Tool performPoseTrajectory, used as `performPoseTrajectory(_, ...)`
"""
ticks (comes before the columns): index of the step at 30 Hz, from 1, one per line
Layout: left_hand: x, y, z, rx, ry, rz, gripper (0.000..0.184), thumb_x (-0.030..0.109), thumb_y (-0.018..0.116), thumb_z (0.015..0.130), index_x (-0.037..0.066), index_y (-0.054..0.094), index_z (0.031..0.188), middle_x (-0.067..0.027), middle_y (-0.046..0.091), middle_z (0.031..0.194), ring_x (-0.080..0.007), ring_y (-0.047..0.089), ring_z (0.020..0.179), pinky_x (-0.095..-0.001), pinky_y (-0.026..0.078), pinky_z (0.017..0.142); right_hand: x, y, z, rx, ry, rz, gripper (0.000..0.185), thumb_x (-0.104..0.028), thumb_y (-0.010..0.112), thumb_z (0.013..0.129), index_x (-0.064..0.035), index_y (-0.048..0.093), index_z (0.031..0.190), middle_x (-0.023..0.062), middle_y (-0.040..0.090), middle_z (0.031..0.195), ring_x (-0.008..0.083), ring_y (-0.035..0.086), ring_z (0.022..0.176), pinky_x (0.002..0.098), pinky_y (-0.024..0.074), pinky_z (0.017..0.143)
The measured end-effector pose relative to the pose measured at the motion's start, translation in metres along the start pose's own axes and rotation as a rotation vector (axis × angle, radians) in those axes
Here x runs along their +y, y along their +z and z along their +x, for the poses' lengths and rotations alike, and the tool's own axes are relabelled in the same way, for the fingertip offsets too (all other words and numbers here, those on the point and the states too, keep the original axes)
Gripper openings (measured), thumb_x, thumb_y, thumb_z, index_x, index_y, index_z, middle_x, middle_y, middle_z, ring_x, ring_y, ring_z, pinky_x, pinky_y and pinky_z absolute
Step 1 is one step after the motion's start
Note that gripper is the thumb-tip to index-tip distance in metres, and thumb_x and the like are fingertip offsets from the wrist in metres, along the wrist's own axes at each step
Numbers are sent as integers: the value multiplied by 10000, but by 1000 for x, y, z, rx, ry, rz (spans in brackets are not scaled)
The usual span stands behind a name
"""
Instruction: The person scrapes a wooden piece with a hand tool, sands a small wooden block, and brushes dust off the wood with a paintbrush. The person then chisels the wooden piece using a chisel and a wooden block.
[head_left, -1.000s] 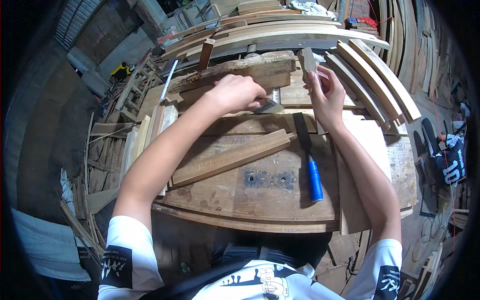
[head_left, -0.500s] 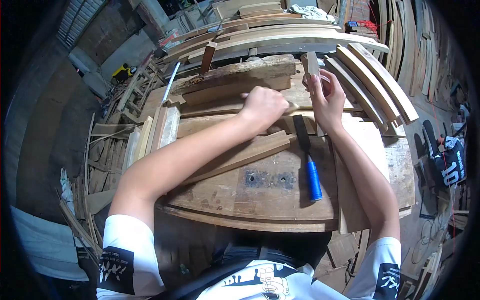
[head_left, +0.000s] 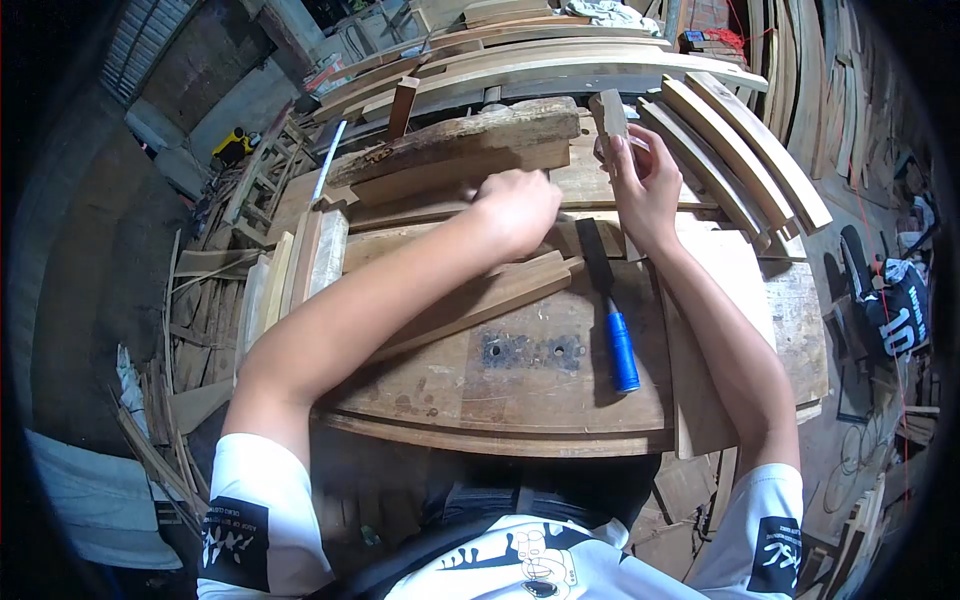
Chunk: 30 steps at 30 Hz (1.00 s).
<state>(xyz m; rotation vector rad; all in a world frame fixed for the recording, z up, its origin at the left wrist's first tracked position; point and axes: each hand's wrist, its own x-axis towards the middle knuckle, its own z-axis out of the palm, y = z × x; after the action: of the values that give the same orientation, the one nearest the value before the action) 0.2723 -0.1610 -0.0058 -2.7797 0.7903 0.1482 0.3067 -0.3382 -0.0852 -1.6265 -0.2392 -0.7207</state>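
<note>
From my remote seat, I read this as work partway through. The wooden block [head_left: 607, 115] is up in the right hand [head_left: 652, 190], and the wooden rail [head_left: 480, 318] below the left forearm already has a narrower, shaped end. How much shaping is left I can't judge. The blue-handled chisel [head_left: 622, 352] lies unheld on the workbench [head_left: 560, 400], nearer the body than the right hand, blade pointing away.

The block sits at the right hand's fingertips, thumb on one side and bent fingers on the other. Its long axis runs away from the body, the far end leaning slightly left (its near end is lost behind the hand).

The left hand [head_left: 520, 208] is curled, knuckles up, just this side of the rough-edged board [head_left: 455, 135]; I can't tell whether it grips anything. Curved slats [head_left: 735, 150] lie right of the right hand.
</note>
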Motion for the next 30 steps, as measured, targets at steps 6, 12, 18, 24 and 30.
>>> performPoseTrajectory(6, 7, -5, 25, 209, 101, -74, 147, 72, 627, 856, -8, 744, 897, -237, 742, 916, -389, 751, 887, -475, 625, 767, -6, -1, -4, 62, -9, 19, 361, -209, 669, 1019, 79, 603, 1227, 115, 764, 878, 112, 716, 804, 262, 549, 706)
performPoseTrajectory(12, 12, -21, -5, 91, -55, 259, 121, 125, 679, 850, 91, 794, 867, -137, 780, 905, -265, 780, 863, -385, 625, 687, -6, -5, -2, 62, 51, -4, 391, -260, 651, 1029, 70, 597, 1234, 124, 766, 888, 118, 723, 819, 270, 551, 716)
performPoseTrajectory(18, -1, -20, 4, -19, 30, 47, 146, 67, 643, 898, 6, 753, 971, -213, 751, 992, -378, 746, 969, -463, 622, 788, -1, -3, 1, 91, 67, 20, 367, -245, 645, 1027, 67, 604, 1217, 133, 765, 909, 135, 719, 810, 285, 557, 720)
performPoseTrajectory(24, 20, -16, 41, 92, 26, -211, 160, 55, 647, 888, -16, 731, 1004, -251, 733, 975, -409, 728, 974, -496, 606, 802, -6, -6, 27, 327, 33, 48, 353, -241, 670, 994, 52, 604, 1179, 144, 727, 955, 168, 699, 853, 310, 550, 793)
performPoseTrajectory(30, 35, -1, 47, 286, 154, -198, 206, 170, 607, 923, 39, 728, 1026, -238, 712, 985, -401, 715, 982, -495, 575, 840, -54, -48, 79, 446, -35, 265, 490, -297, 647, 998, 36, 447, 1298, 129, 666, 924, 150, 633, 807, 288, 516, 728)
